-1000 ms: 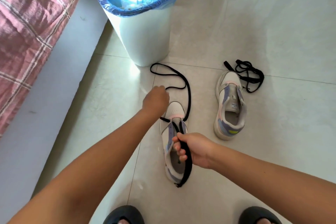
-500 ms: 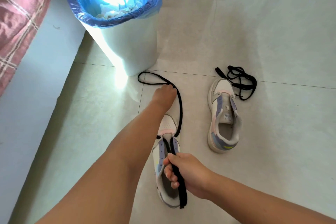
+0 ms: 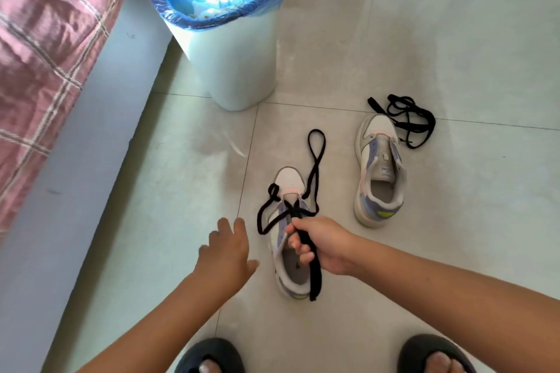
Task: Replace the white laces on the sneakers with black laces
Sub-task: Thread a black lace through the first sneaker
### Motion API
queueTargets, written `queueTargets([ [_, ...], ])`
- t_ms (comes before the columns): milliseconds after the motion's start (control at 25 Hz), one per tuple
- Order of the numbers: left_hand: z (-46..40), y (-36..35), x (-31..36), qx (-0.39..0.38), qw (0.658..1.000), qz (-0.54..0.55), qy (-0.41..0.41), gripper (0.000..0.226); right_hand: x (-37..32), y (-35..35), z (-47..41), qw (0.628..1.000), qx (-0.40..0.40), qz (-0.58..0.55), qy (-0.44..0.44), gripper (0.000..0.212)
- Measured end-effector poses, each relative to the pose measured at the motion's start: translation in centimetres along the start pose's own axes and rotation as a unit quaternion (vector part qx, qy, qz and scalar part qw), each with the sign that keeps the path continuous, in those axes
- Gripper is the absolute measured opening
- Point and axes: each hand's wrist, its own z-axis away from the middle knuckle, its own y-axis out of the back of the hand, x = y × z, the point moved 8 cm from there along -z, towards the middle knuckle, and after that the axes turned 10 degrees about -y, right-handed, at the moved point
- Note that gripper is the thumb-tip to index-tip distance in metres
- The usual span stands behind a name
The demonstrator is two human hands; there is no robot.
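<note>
Fingers [image 3: 298, 247] of right hand [image 3: 321, 244] curled round black lace [image 3: 313, 269] over near sneaker [image 3: 288, 236] on pale tiled floor [image 3: 424, 39]; left hand [image 3: 225, 251] spread loose beside it, holding nothing. Second sneaker [image 3: 380, 169] to right, touching spare black lace [image 3: 406, 118]. White bin [image 3: 227, 48] by bed [image 3: 45, 54] at left; open tile to right.

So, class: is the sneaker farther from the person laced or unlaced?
Unlaced. The far sneaker shows bare eyelets and an open tongue; a bundled black lace lies on the floor beside its toe.
</note>
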Motion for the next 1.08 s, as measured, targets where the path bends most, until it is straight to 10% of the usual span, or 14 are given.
queueTargets([
  [120,-0.1,-3.7,3.5,0.027,0.965,0.260,0.016,0.060,-0.1,-0.1,0.0,1.000,0.021,0.008,-0.003,0.030],
  [240,-2.2,-3.1,5.6,0.149,0.962,0.226,0.041,0.046,-1.1,-0.2,0.4,0.998,0.046,0.033,0.025,0.028],
  [560,-5.4,-5.3,2.7,0.068,0.928,0.296,0.217,0.060,-0.1,-1.5,4.1,0.991,0.055,0.065,0.107,0.025],
  [920,-7.7,-3.1,0.1,0.069,0.934,0.286,0.204,0.100,4.5,-4.9,14.6,0.917,-0.111,0.226,0.309,0.032],
  [1080,-7.1,-1.6,0.1,0.123,0.908,0.360,0.173,0.111,3.2,-3.9,13.6,0.904,-0.059,0.241,0.348,0.030],
])
